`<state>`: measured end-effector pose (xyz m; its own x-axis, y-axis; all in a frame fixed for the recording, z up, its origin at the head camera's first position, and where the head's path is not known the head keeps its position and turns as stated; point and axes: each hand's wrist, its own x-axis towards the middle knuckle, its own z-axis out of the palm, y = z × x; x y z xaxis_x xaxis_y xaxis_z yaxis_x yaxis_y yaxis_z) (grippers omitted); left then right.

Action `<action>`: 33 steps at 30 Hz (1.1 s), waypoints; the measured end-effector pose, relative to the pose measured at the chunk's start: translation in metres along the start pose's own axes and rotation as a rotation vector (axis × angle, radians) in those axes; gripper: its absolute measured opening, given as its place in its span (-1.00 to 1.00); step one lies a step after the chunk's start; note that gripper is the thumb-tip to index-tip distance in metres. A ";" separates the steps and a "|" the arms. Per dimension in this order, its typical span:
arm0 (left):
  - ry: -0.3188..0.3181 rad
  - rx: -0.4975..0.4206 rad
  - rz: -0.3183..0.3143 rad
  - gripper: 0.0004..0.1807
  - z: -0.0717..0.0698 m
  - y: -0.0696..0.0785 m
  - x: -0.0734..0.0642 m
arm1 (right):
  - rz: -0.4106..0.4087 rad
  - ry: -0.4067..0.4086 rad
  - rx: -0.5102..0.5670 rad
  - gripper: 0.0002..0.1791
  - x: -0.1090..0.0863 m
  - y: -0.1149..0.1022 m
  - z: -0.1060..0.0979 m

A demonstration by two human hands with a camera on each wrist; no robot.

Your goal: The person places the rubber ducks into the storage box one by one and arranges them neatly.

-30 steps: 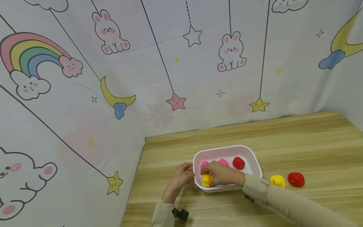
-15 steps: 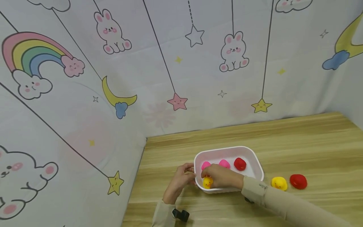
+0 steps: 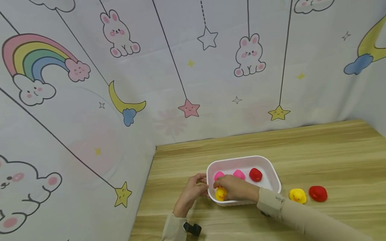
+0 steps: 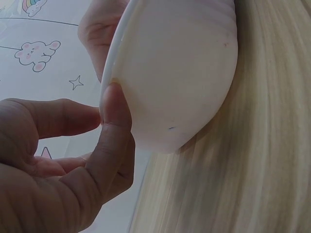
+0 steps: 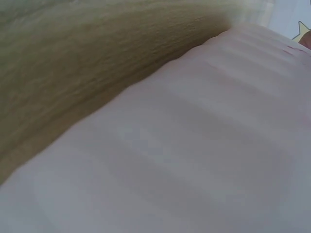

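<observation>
A white plastic box (image 3: 275, 174) with rounded corners stands on the wooden table. My left hand (image 3: 192, 190) pinches its left rim between thumb and finger, as the left wrist view (image 4: 99, 160) shows close up. Inside the box, at the near left corner, my right hand (image 3: 239, 188) holds a yellow rubber duck (image 3: 221, 194) with its fingers curled round it. Two pink toys (image 3: 239, 174) and a red rounded toy (image 3: 255, 174) lie farther back in the box. The right wrist view is filled mostly by the box's ribbed outer side (image 5: 184, 136).
To the right of the box, another yellow duck (image 3: 298, 196) and a red rounded toy (image 3: 318, 193) sit on the table (image 3: 340, 150). A white cloth printed with rabbits and stars (image 3: 169, 83) hangs behind the table and along its left side.
The head view has shifted slightly, so the box and toys appear a little lower and to the right. Both hands keep their places at the box.
</observation>
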<state>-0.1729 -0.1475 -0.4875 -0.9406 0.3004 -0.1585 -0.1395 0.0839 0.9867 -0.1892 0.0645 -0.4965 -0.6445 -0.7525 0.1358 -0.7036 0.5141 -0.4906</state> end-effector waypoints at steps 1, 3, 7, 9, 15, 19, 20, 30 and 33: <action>0.000 0.004 0.001 -0.48 0.000 -0.001 0.000 | 0.003 0.002 -0.009 -0.62 0.000 0.000 0.000; 0.002 0.013 -0.002 -0.48 0.000 -0.001 0.000 | 0.007 0.005 -0.022 -0.61 -0.001 -0.001 0.000; 0.006 0.020 -0.007 -0.47 0.000 0.000 0.000 | 0.003 0.010 -0.036 -0.60 -0.002 0.000 0.000; 0.004 0.018 -0.007 -0.47 0.001 0.001 -0.001 | -0.002 0.009 -0.039 -0.59 -0.002 0.000 0.000; 0.007 0.004 0.001 -0.48 0.001 -0.001 -0.001 | -0.002 -0.008 -0.014 -0.54 -0.006 0.003 -0.006; 0.006 -0.001 0.008 -0.48 0.001 -0.001 -0.001 | 0.029 -0.002 0.082 -0.50 -0.010 0.003 -0.017; 0.005 -0.001 0.009 -0.48 0.001 -0.001 -0.001 | 0.037 0.003 0.112 -0.49 -0.011 0.004 -0.020; 0.009 -0.004 -0.003 -0.47 0.000 0.001 -0.002 | 0.051 0.037 0.196 -0.45 -0.022 0.016 -0.036; 0.007 -0.003 -0.011 -0.47 0.000 0.000 -0.002 | 0.052 0.054 0.184 -0.46 -0.026 0.019 -0.038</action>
<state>-0.1714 -0.1480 -0.4870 -0.9410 0.2928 -0.1695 -0.1511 0.0846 0.9849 -0.1967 0.1096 -0.4770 -0.6974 -0.7008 0.1500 -0.6054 0.4640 -0.6467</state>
